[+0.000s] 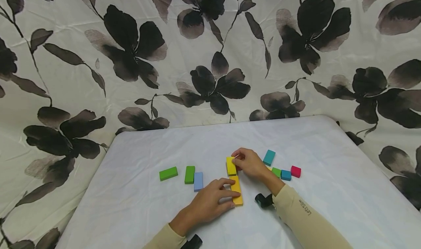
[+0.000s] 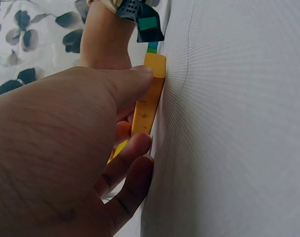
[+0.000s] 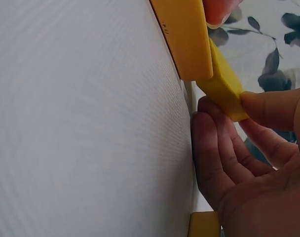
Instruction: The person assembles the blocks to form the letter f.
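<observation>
Yellow block [image 1: 231,165]: on the white-covered table [image 1: 131,205], end to end with the amber block, on its far side; in the right wrist view it slants up away from the cloth.
Right hand [image 1: 251,165]: thumb and fingers clamped on the yellow block near its far end.
Amber block [image 1: 236,185]: lengthwise on the cloth, nearer the person; its side, seen in the left wrist view, bears small dark marks.
Left hand [image 1: 212,200]: thumb against the amber block near its close end, a finger bent across the top, gripping it; the other fingers spread a little apart.
Left-side blocks: one green block [image 1: 168,173] lies alone; an upright-pointing green block [image 1: 189,174] touches a light blue block [image 1: 198,182].
Right-side blocks: teal block [image 1: 269,157] farthest back; small green block [image 1: 276,172], blue block [image 1: 285,175] and red block [image 1: 296,171] in a row.
Sleeves: beige, lettering on the right one [image 1: 306,212].
Backdrop: dark-flowered sheet [image 1: 250,59].
</observation>
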The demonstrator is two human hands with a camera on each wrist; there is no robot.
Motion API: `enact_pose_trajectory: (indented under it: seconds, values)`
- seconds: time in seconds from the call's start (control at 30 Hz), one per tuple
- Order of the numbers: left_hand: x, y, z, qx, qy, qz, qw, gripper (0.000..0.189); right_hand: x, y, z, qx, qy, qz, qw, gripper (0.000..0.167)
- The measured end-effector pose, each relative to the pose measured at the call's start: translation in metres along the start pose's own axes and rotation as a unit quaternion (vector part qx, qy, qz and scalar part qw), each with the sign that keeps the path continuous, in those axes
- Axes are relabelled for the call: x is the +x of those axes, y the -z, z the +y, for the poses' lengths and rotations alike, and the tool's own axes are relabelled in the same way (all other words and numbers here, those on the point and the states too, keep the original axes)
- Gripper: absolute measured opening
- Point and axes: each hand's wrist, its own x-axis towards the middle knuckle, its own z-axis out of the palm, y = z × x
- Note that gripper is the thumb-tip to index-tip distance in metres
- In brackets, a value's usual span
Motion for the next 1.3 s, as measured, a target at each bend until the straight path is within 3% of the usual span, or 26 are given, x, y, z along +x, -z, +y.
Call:
enact_pose_trajectory:
  seconds: [1.3]
  values:
    - [0.0005,0.0007,0.0003,-0.005,0.004,-0.003,1.0,0.031,-0.0025,0.0008,-0.0009,-0.071,0.019,-0.004,0.9973,0.016]
